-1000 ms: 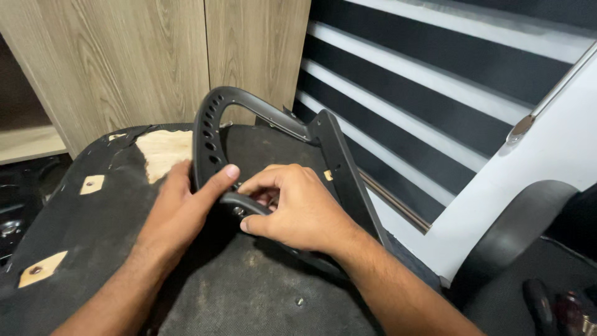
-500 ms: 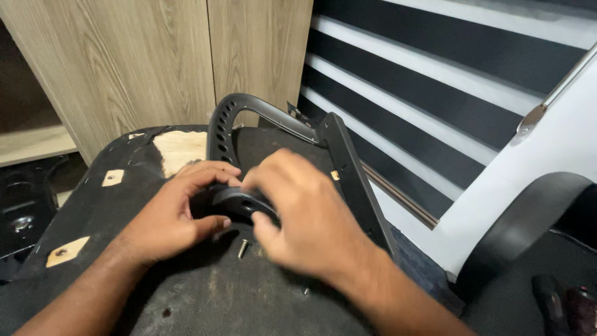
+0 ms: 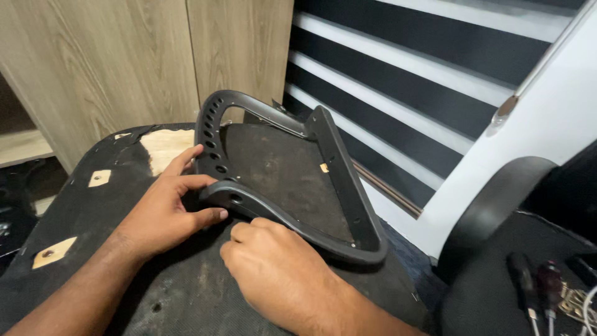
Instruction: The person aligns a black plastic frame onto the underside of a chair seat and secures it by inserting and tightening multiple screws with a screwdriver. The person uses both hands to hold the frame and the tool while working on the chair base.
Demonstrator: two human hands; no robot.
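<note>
A black plastic armrest frame with a row of holes along its curved corner stands tilted on the upturned chair seat, which has torn black fabric on its underside. My left hand grips the frame's curved corner, thumb along the lower bar and index finger up by the holes. My right hand is curled into a fist right against the lower bar's underside, fingertips tucked in. Anything inside the fist is hidden.
Bare wood shows through the torn fabric, with small wooden patches near the left edge. Screwdrivers lie on a second black seat at the right, beside its curved armrest. Wooden cabinet doors and striped blinds stand behind.
My right hand has come off the frame's corner and dropped below the lower bar. My left hand has shifted to grip the corner, which now stands uncovered.
</note>
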